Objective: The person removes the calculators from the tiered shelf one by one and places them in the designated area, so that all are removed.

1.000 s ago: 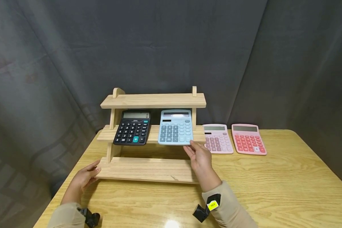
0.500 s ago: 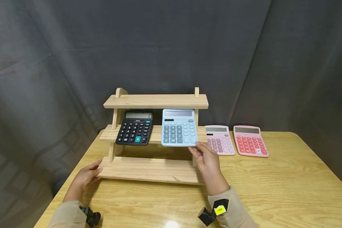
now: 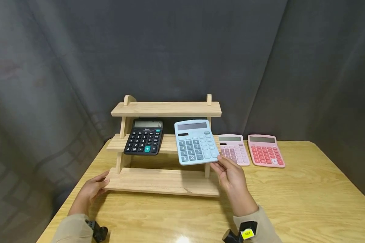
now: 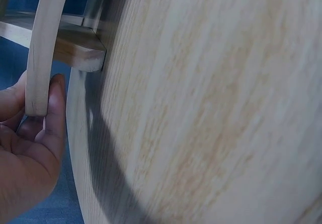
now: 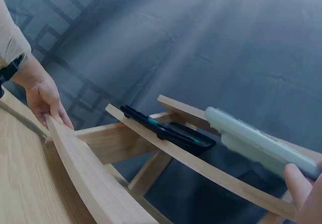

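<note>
In the head view my right hand [image 3: 232,175] pinches a light blue calculator [image 3: 196,141] by its lower right corner, thumb on top and fingers beneath. The calculator is tilted and held in front of the middle tier of a wooden shelf rack [image 3: 167,182]; the right wrist view shows the blue calculator [image 5: 256,138] apart from the tier's board. My left hand [image 3: 91,189] grips the left end of the rack's bottom board, thumb on one face and fingers on the other, as the left wrist view confirms. A black calculator [image 3: 144,137] leans on the middle tier's left half.
On the wooden table [image 3: 304,202], right of the rack, lie a light pink calculator [image 3: 234,150] and a deeper pink calculator [image 3: 266,151], side by side. A grey curtain [image 3: 170,50] hangs close behind the rack.
The right hand has drawn the blue calculator off the middle tier, toward the person and to the right, and it has turned slightly. The left hand stays on the bottom board.
</note>
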`<action>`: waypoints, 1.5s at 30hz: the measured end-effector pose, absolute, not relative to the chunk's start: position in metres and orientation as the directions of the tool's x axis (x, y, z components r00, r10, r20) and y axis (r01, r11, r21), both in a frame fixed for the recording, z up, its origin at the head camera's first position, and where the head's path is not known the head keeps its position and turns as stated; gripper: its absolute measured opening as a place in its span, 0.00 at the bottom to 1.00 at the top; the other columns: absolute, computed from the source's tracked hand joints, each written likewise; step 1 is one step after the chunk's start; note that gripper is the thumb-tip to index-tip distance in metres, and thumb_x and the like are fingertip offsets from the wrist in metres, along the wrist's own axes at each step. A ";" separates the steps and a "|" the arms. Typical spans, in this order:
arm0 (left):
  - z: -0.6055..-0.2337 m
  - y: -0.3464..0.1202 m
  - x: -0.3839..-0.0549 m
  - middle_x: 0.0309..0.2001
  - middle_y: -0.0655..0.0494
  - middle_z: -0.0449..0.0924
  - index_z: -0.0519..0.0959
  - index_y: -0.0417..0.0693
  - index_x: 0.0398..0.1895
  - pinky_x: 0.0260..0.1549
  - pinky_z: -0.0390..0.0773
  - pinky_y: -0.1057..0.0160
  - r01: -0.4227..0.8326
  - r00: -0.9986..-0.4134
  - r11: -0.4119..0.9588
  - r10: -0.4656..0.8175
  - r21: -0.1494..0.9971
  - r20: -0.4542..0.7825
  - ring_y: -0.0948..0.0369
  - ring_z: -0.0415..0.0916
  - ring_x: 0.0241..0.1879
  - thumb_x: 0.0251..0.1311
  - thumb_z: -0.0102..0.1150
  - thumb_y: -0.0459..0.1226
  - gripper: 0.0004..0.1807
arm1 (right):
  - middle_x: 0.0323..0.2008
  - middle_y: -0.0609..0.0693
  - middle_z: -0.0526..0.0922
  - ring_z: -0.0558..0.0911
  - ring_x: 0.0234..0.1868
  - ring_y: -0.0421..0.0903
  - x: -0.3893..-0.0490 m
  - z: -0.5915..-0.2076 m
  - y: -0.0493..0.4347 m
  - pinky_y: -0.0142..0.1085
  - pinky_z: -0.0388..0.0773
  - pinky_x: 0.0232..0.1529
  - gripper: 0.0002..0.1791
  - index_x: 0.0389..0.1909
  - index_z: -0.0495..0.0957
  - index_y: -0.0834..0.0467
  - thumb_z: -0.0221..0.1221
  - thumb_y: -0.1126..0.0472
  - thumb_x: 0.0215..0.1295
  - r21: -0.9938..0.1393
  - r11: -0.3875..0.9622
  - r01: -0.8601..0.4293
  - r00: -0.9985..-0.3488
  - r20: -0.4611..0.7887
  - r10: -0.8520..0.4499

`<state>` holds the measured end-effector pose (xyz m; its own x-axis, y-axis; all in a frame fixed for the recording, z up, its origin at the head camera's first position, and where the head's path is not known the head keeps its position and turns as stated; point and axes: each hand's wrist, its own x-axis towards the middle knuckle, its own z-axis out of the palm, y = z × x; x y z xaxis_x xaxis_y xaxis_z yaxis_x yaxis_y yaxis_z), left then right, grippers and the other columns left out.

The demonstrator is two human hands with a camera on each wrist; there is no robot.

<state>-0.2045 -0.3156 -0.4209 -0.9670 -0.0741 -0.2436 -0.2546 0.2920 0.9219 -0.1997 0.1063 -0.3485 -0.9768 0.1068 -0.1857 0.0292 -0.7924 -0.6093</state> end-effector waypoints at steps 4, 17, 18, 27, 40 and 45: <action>-0.426 -0.314 -0.201 0.60 0.29 0.46 0.46 0.38 0.64 0.34 0.69 0.69 -0.262 -0.965 0.290 -0.075 0.921 -0.251 0.69 0.70 0.34 0.61 0.46 0.38 0.32 | 0.25 0.58 0.77 0.79 0.31 0.47 -0.191 -0.351 0.121 0.37 0.70 0.41 0.17 0.22 0.79 0.64 0.42 0.77 0.60 -0.626 -0.779 0.039 -0.975 -0.194 0.107; -0.421 -0.318 -0.204 0.57 0.30 0.52 0.46 0.37 0.64 0.32 0.69 0.67 -0.241 -0.971 0.284 -0.064 0.928 -0.232 0.70 0.71 0.32 0.60 0.47 0.37 0.33 | 0.31 0.62 0.78 0.78 0.37 0.51 -0.169 -0.360 0.172 0.39 0.71 0.40 0.14 0.28 0.79 0.70 0.44 0.77 0.60 -0.506 -0.863 0.012 -0.996 -0.078 0.032; -0.421 -0.318 -0.204 0.57 0.30 0.52 0.46 0.37 0.64 0.32 0.69 0.67 -0.242 -0.970 0.284 -0.067 0.928 -0.233 0.70 0.71 0.31 0.60 0.47 0.37 0.33 | 0.31 0.63 0.78 0.78 0.36 0.51 -0.168 -0.362 0.175 0.39 0.71 0.40 0.13 0.28 0.79 0.70 0.44 0.77 0.60 -0.501 -0.866 0.006 -0.997 -0.069 0.033; -0.420 -0.320 -0.205 0.58 0.29 0.49 0.46 0.38 0.64 0.33 0.69 0.67 -0.255 -0.967 0.301 -0.065 0.919 -0.247 0.69 0.71 0.33 0.60 0.48 0.39 0.34 | 0.32 0.66 0.77 0.77 0.37 0.54 -0.154 -0.381 0.201 0.42 0.72 0.38 0.15 0.29 0.77 0.73 0.40 0.78 0.61 -0.443 -0.896 -0.037 -0.999 0.012 0.036; -0.423 -0.319 -0.207 0.57 0.32 0.53 0.46 0.38 0.64 0.32 0.69 0.69 -0.264 -0.964 0.264 -0.057 0.928 -0.258 0.71 0.70 0.31 0.58 0.51 0.40 0.36 | 0.31 0.68 0.76 0.77 0.37 0.57 -0.138 -0.406 0.243 0.45 0.72 0.38 0.17 0.30 0.76 0.77 0.37 0.79 0.61 -0.343 -0.937 -0.069 -0.997 0.038 0.060; -0.425 -0.321 -0.209 0.55 0.35 0.57 0.45 0.37 0.63 0.32 0.70 0.69 -0.261 -0.965 0.253 -0.057 0.932 -0.255 0.71 0.70 0.31 0.57 0.52 0.40 0.37 | 0.32 0.67 0.76 0.77 0.38 0.56 -0.132 -0.414 0.251 0.44 0.70 0.41 0.17 0.31 0.76 0.75 0.36 0.77 0.63 -0.347 -0.937 -0.043 -0.998 -0.030 0.057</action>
